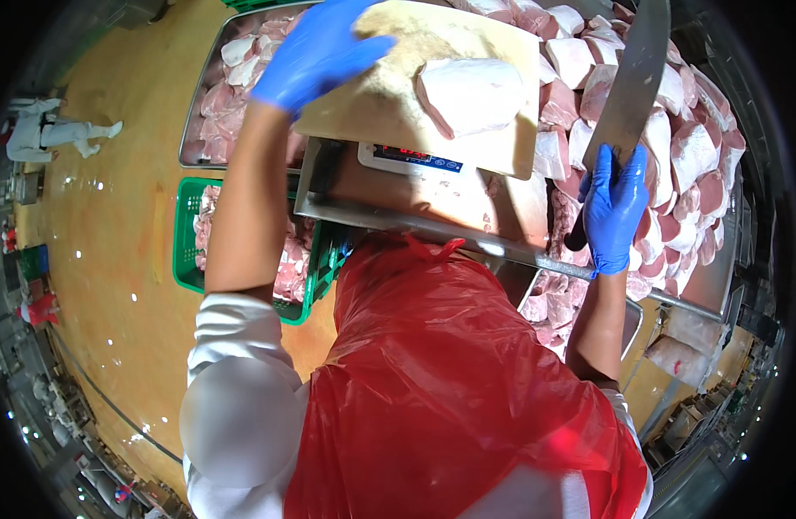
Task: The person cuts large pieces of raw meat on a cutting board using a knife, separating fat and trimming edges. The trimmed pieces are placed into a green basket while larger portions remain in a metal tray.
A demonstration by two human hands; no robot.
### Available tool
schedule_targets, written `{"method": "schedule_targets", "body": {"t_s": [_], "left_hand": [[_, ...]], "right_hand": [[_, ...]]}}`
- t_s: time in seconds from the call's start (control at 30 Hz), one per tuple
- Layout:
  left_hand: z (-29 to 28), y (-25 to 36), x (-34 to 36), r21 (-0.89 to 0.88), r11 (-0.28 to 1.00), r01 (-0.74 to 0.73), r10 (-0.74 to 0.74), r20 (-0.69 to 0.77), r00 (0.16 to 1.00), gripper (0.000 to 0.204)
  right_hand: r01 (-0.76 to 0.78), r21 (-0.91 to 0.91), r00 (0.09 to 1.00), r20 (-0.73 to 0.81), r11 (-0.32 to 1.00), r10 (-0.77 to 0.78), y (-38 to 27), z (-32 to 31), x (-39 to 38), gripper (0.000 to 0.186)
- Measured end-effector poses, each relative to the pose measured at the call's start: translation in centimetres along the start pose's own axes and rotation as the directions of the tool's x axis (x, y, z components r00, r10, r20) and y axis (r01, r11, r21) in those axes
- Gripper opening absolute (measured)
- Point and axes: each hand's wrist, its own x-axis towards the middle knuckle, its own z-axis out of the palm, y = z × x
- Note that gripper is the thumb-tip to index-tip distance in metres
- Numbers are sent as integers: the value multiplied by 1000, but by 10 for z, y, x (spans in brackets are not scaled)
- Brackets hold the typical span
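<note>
My left hand point(316, 54), in a blue glove, is spread over the left part of a pale cutting board point(354, 112). Its fingers are apart and nothing shows in them. On the right part of the board lies a block of raw meat point(480, 93) with a white fat layer on top. My right hand point(616, 208), also gloved in blue, grips a large knife point(633, 86) by its dark handle. The wide blade points away from me, to the right of the board. Below the board's near edge shows a scale's display panel point(415, 159) with lit red digits.
Cut meat blocks point(696, 160) are heaped on a metal table at right. At far left, a metal tray point(193, 130) holds more meat. A green crate point(187, 229) with meat pieces stands below it. A metal rail point(432, 227) runs before my red apron. Another person point(47, 134) is far left.
</note>
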Motion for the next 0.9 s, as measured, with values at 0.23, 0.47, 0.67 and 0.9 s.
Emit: {"method": "schedule_targets", "body": {"t_s": [0.23, 0.47, 0.67, 0.9], "left_hand": [[74, 42, 71, 90, 967, -238, 214, 216, 953, 63], [128, 49, 64, 312, 939, -146, -29, 494, 869, 107], [149, 40, 44, 390, 909, -146, -57, 464, 884, 92], [101, -43, 8, 407, 873, -268, 243, 113, 963, 75]], "right_hand": [[-111, 173, 994, 0, 979, 113, 1, -1, -30, 19], [-155, 194, 987, 59, 969, 147, -4, -8, -43, 19], [-229, 195, 968, 147, 954, 203, -13, 10, -34, 22], [-90, 80, 992, 93, 993, 83, 17, 10, -52, 29]]}}
